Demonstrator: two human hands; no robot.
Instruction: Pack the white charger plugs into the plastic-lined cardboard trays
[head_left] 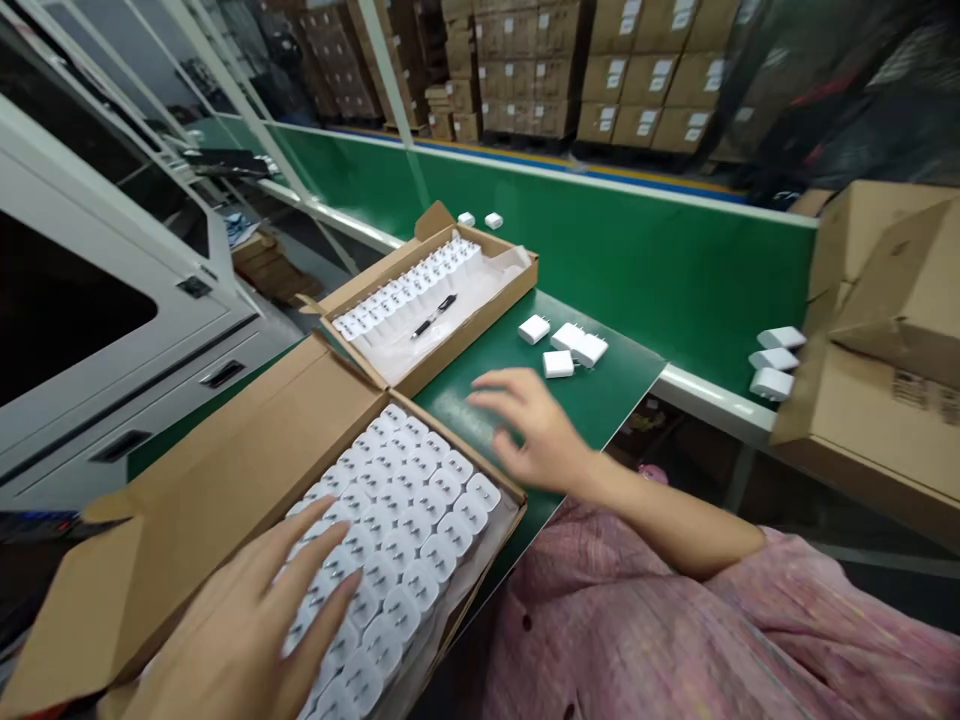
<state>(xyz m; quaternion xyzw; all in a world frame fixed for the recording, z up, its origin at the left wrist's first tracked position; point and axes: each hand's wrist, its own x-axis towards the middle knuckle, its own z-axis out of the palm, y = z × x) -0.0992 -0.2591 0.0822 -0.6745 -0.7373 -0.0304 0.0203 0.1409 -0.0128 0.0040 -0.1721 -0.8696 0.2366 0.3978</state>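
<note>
My left hand (255, 600) is spread over rows of white plug chargers (397, 510), prongs up, in an open cardboard box (457, 620). Its fingertips rest on or just above the chargers; I cannot tell which. Over the green table (480, 400), my right hand (532, 430) has its fingers apart with nothing in them, slightly blurred. Just beyond it lie several loose chargers, among them a white charger (558, 364). Behind stands a second cardboard box (465, 335), partly filled with chargers (412, 285), with a black pen (433, 316) on its white lining.
At the right, a large carton (885, 400) has a few chargers (772, 360) beside it. Two chargers (480, 219) sit past the second box on a green conveyor belt (637, 260). A white machine (112, 300) stands left; stacked cartons (645, 75) fill the background.
</note>
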